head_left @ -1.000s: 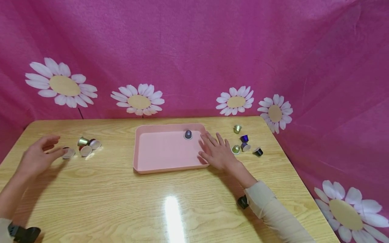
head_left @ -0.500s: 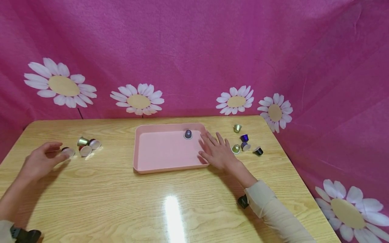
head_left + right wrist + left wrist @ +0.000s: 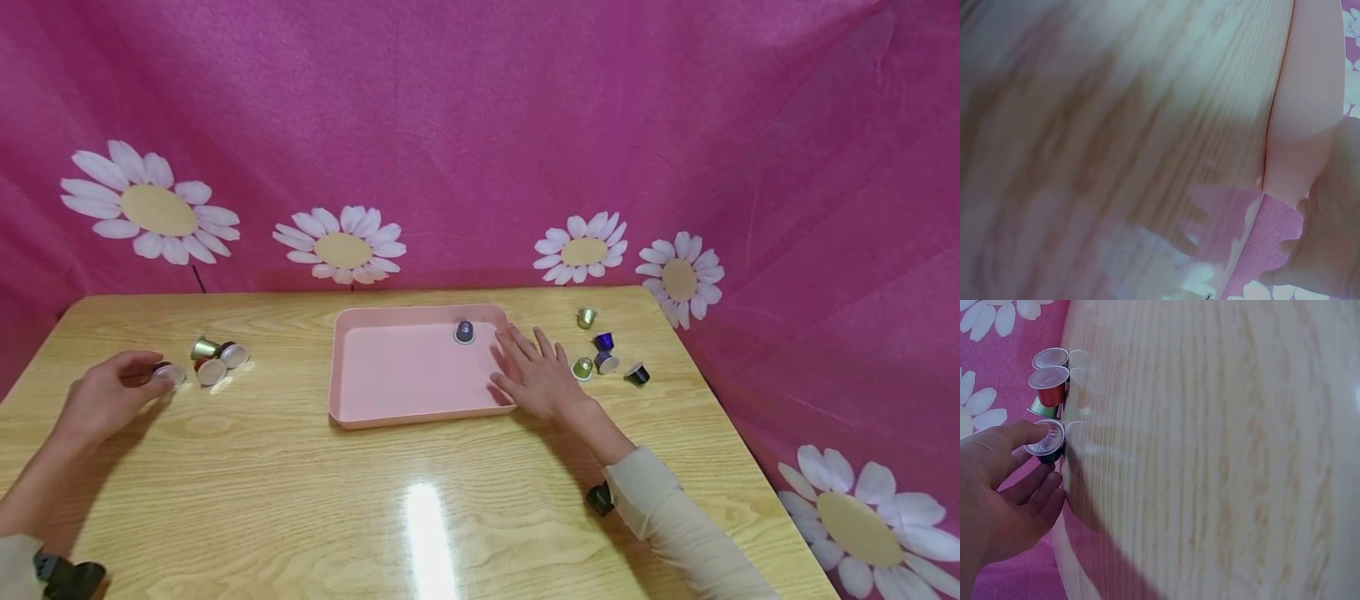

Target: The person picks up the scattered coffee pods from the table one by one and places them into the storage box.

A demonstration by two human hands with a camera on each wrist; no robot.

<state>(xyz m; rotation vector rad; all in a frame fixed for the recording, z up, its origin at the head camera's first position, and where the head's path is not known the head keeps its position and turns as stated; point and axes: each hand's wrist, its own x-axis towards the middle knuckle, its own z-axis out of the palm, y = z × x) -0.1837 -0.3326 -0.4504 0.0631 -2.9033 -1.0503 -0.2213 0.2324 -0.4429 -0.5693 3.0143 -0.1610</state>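
The left arm [image 3: 37,487] reaches forward to a left hand [image 3: 108,400] whose thumb and fingers curve into a pinch — while the right arm [image 3: 597,431] slants inward, its right hand [image 3: 534,379] palm down (fingers straight and spread).

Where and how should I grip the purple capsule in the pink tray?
I'd probably pinch the purple capsule by its tapered body, from above: it stands wide rim down, narrow end up, near the back wall of the pink tray.
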